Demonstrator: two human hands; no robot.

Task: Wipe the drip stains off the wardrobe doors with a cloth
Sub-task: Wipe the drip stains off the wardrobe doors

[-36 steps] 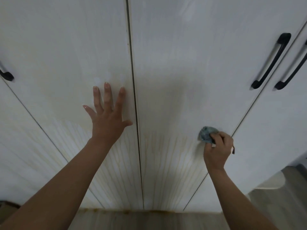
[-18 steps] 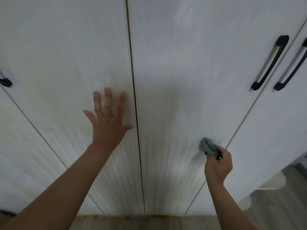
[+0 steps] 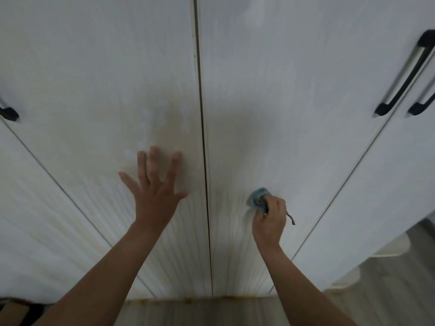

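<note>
White wardrobe doors fill the view. Thin yellowish drip stains (image 3: 233, 250) run down the lower part of the right middle door (image 3: 282, 114) and of the left middle door (image 3: 94, 90). My right hand (image 3: 269, 220) grips a small bunched blue-grey cloth (image 3: 257, 198) and presses it against the right middle door, just right of the gap between the doors. My left hand (image 3: 155, 191) lies flat with spread fingers on the left middle door.
Black bar handles (image 3: 404, 76) sit at the right on the neighbouring doors, and another black handle (image 3: 8, 114) shows at the left edge. Wood-look floor (image 3: 188, 311) runs along the bottom, with rusty spots at the doors' foot. A pale scalloped object (image 3: 386, 248) lies at lower right.
My right hand with the cloth has slid left along the right middle door, after a short dip downward. My left hand stays flat on the left door.
</note>
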